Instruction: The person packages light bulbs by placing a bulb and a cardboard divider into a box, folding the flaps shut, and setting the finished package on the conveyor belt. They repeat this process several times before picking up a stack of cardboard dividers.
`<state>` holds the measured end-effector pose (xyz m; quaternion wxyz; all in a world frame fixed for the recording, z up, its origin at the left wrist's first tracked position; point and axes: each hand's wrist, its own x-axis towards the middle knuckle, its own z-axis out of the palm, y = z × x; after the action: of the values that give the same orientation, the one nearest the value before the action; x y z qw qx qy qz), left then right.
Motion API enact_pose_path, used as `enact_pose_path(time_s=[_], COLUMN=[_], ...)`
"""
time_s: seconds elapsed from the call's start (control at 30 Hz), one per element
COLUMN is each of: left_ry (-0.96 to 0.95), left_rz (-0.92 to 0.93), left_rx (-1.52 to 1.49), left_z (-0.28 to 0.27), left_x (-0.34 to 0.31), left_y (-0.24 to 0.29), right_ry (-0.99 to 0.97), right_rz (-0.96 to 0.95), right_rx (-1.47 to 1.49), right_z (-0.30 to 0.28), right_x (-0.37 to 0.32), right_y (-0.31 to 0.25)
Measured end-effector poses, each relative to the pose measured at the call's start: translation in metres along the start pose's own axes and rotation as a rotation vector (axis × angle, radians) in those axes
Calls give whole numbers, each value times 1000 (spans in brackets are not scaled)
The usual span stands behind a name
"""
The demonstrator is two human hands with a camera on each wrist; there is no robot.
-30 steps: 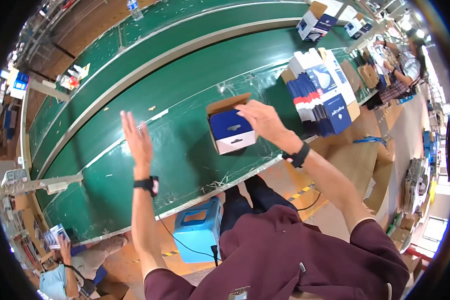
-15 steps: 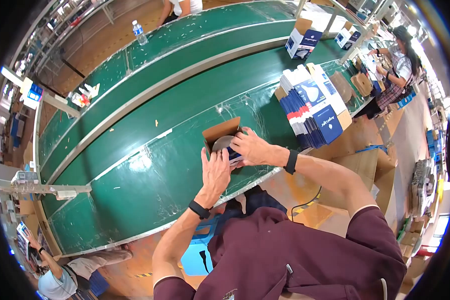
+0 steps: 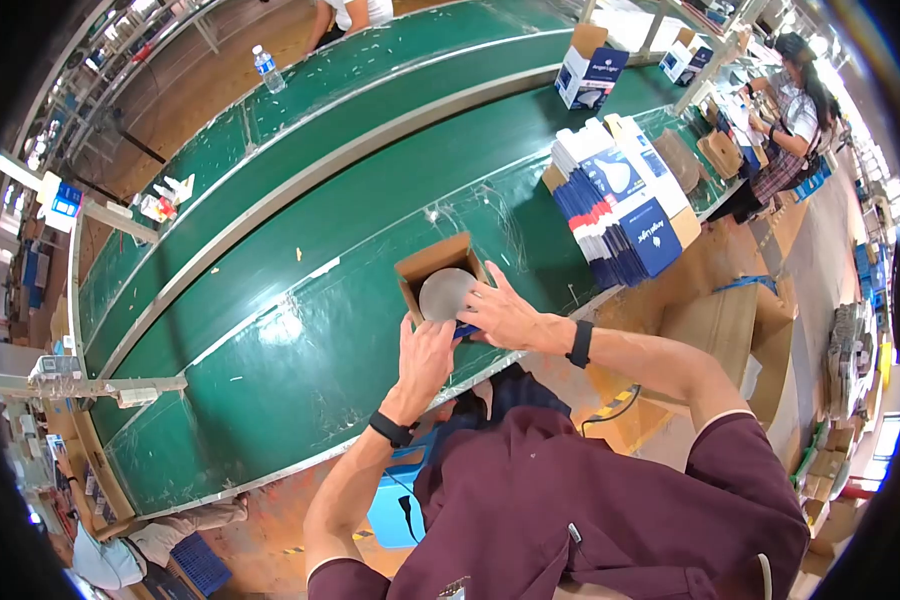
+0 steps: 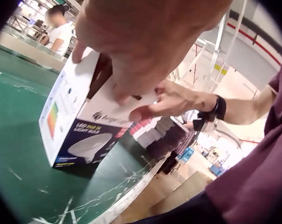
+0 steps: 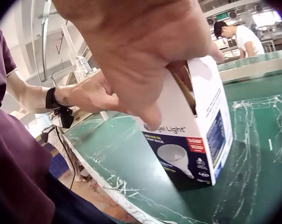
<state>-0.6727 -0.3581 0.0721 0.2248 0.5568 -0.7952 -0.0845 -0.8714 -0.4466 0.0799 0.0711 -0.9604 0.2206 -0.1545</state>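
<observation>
A light bulb box point(image 3: 440, 255) stands upright on the green table with its back flap raised. Inside its mouth shows the round grey face of a light bulb point(image 3: 446, 294). At the near left rim, my left hand point(image 3: 427, 358) grips the box with its fingertips over the edge. My right hand point(image 3: 513, 317) holds the near right side, some fingers reaching across the bulb's face. In the right wrist view, the right thumb presses on the printed front of the box point(image 5: 183, 154). Part of the rim is hidden beneath both hands.
Flattened printed cartons point(image 3: 610, 215) are stacked to the right. Beyond them stands an opened box point(image 3: 592, 72). A water bottle point(image 3: 268, 70) is across the far rail point(image 3: 370, 150). A blue stool point(image 3: 395, 512) is below the table edge; another person point(image 3: 792, 125) works at right.
My left hand has come from the left to the box. The blue flap over its mouth has been turned back toward me, uncovering the grey bulb face. My right hand has stayed at the box.
</observation>
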Motion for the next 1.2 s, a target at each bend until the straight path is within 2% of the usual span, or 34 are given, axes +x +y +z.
enact_pose_path(time_s=[0.1, 0.17, 0.2, 0.27, 0.3, 0.37, 0.47, 0.5, 0.6, 0.63, 0.73, 0.77, 0.8, 0.87, 0.9, 1.0, 1.03, 1.13, 1.2], left_ry=[-204, -288, -217, -73, -84, -112, 85, 60, 278, 321, 381, 286, 221, 97, 5, -22, -90, -248, -287], left_rz=[-61, -76, -47, 8, -42, -145, 16, 49, -34, -43, -20, 23, 108, 286, 233, 195, 142, 284, 304], left_rx=[28, 44, 76, 143, 42, -170, -68, -1, -71, -63, -199, -277, -298, -332, -383, -300, -359, -162, -120], left_z=[-1, -8, -11, -16, -14, -6, 0, -2, -9, -1, 22, 23, 23, 22, 20, 0, 5, 4, 8], left_x=[6, 10, 10, 5, 0, -7, -8, -7, -15, -23, -37, -38, -32, -18, -17, -10, -12, -2, -2], left_y=[3, 2, 3, 3, -2, -10, -11, -12, -1, -7, -16, -17, -21, -34, -41, -46, -49, -53, -57], right_ry=[-265, -261, -257, -66, 28, 52, -9, -37, -14, 12, 387, 384, 174, -133, -110, -123, -156, -248, -248], right_rz=[31, 47, 59, 50, 45, -47, -53, -35, -69, 29, 698, 731, 714, 776, 809, 774, 759, 722, 688], right_rx=[-88, -36, -11, 51, 82, 65, 80, 87, 288, 463, 1050, 1225, 1190, 1349, 1330, 1357, 1224, 1296, 1307], right_z=[19, 19, 16, 10, 7, 1, 2, 1, -13, -14, -13, 4, 22, 44, 62, 72, 78, 56, 60], right_x=[3, 1, -1, -9, -13, -21, -23, -21, -22, -28, -31, -26, -23, -19, -18, -23, -28, -20, -23], right_y=[-4, -2, -2, -3, 0, 8, 16, 17, 16, 20, 35, 42, 49, 41, 42, 36, 36, 32, 42])
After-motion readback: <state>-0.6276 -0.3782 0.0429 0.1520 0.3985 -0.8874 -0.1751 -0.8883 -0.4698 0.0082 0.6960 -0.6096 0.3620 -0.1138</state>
